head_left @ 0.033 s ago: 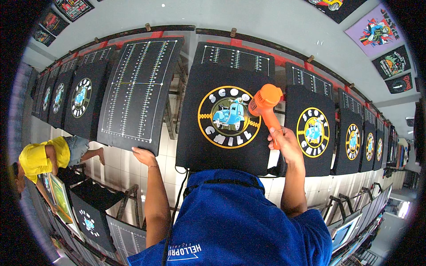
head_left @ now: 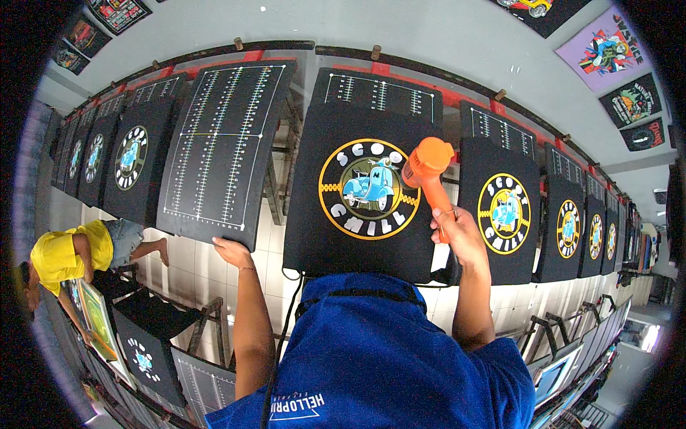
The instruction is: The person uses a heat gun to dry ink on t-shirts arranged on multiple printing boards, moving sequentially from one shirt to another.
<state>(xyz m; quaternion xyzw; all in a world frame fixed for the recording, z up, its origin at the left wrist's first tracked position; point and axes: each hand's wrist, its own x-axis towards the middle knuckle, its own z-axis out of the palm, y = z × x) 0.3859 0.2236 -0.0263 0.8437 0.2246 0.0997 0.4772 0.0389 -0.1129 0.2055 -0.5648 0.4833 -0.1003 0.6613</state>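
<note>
- R hand (head_left: 459, 234): fingers wrapped round handle of orange blow dryer (head_left: 429, 166)
- dryer head over R side of blk tee (head_left: 368, 189) w/ blue scooter print
- L hand (head_left: 234, 253): fingers at lower edge of bare ruled platen (head_left: 214, 143), L of tee; can't tell if pinching
- another printed tee (head_left: 504, 214) just R
- far L: co-worker (head_left: 75, 257), yellow top, at framed screen (head_left: 96, 314)

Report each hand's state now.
Left hand: touching the flat black board with white scales; grip unclear.
Right hand: closed, holding the orange gun-shaped handheld blower.

Orange hair dryer (head_left: 427, 159) — over black, scooter-printed cloth (head_left: 363, 189)
</note>
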